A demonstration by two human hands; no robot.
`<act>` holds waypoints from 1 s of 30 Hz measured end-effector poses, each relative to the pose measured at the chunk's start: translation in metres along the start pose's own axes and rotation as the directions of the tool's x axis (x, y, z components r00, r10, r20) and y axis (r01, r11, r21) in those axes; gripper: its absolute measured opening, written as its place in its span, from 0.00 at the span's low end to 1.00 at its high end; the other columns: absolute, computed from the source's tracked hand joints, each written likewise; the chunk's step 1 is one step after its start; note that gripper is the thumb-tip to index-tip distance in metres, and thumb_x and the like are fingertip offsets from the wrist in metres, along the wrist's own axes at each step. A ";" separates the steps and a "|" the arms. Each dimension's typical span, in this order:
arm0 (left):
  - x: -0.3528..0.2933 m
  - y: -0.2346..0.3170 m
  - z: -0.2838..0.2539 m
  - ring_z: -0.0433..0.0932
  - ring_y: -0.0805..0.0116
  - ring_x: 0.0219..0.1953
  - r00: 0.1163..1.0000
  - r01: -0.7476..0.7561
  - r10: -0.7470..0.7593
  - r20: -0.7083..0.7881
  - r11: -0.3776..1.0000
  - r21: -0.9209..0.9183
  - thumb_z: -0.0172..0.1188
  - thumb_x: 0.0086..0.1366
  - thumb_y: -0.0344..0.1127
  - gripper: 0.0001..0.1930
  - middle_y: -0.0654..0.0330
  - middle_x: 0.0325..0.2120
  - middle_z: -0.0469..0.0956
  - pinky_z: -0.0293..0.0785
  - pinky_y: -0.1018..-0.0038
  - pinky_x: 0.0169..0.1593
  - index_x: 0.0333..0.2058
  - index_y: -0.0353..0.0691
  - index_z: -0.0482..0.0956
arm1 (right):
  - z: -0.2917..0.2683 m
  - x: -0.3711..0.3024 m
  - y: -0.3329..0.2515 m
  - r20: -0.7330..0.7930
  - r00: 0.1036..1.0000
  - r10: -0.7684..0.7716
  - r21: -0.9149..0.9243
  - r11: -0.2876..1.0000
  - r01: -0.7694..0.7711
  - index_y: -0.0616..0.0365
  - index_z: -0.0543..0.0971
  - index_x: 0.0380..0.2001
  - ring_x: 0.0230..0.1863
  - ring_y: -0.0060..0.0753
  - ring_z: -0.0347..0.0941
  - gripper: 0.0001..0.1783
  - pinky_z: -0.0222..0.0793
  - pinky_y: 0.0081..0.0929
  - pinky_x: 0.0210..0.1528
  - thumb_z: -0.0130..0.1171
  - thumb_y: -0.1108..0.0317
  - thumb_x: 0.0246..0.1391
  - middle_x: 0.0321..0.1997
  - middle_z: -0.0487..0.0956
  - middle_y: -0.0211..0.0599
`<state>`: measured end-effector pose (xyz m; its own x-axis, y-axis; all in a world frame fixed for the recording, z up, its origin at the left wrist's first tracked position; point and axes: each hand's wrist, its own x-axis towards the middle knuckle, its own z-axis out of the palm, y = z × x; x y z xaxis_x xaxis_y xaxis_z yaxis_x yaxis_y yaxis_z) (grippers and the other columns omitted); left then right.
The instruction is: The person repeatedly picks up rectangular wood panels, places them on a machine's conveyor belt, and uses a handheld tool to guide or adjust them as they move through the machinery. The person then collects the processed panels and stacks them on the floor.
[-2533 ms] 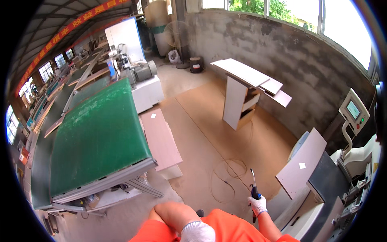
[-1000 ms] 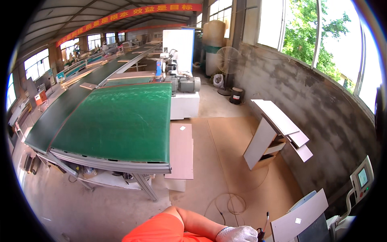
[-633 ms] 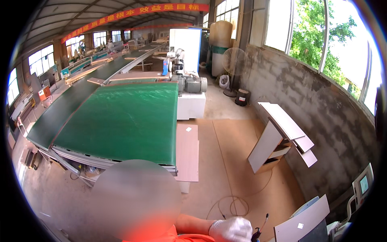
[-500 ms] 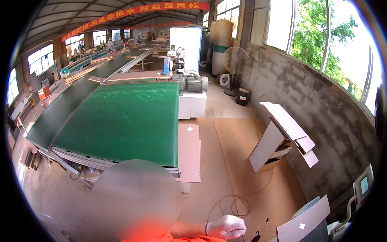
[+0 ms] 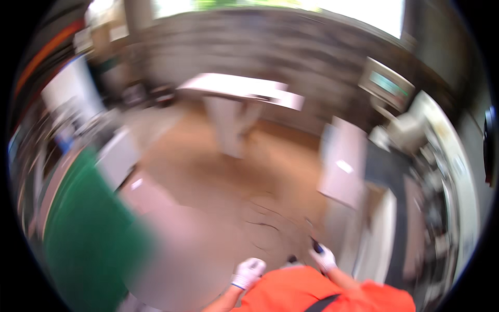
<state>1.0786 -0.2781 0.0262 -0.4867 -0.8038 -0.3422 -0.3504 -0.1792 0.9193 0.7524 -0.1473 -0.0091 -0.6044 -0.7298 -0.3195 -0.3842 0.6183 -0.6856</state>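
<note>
My left hand [image 5: 249, 273], in a white glove, is held in front of my orange-clad body with its fingers curled; its inside is hidden. To the right, my gloved right hand [image 5: 325, 260] is wrapped round a dark hand tool with a slim tip [image 5: 315, 244] pointing up and away from me. Motion blur hides its exact kind. Beyond the tool, a thin dark hose [image 5: 262, 224] lies in loops on the brown floor sheet [image 5: 280, 151]. Nearest to my right hand stands a white-and-brown panel structure [image 5: 382, 234], with a pale pink panel [image 5: 345, 164] at its far end.
A green conveyor belt [image 5: 88, 223] is at left, with a pinkish panel [image 5: 148, 195] beside it. Ahead, pale boards lie on a cabinet body [image 5: 223, 122] near the stained wall [image 5: 260, 47]. A control screen [image 5: 387, 83] and machine stand at right. A grey blurred patch covers the lower left.
My view has swung right: the conveyor has slid left and the machine with the screen has come further in. My right hand, out of view before, now shows gripping the dark tool.
</note>
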 end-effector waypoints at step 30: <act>0.131 0.156 0.432 0.80 0.73 0.35 0.320 -0.418 -0.286 0.903 0.813 0.406 0.63 0.70 0.42 0.15 0.61 0.29 0.83 0.77 0.73 0.41 0.37 0.32 0.85 | -0.101 -0.183 0.221 -0.268 0.203 0.942 0.958 0.284 -0.049 0.56 0.82 0.28 0.23 0.29 0.77 0.21 0.72 0.35 0.28 0.72 0.48 0.56 0.20 0.79 0.29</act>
<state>0.6143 -0.1666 0.0407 -0.7782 0.3062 -0.5484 -0.4065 0.4201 0.8114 0.7076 0.1519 -0.0365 -0.6719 0.5123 -0.5350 0.5892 -0.0681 -0.8051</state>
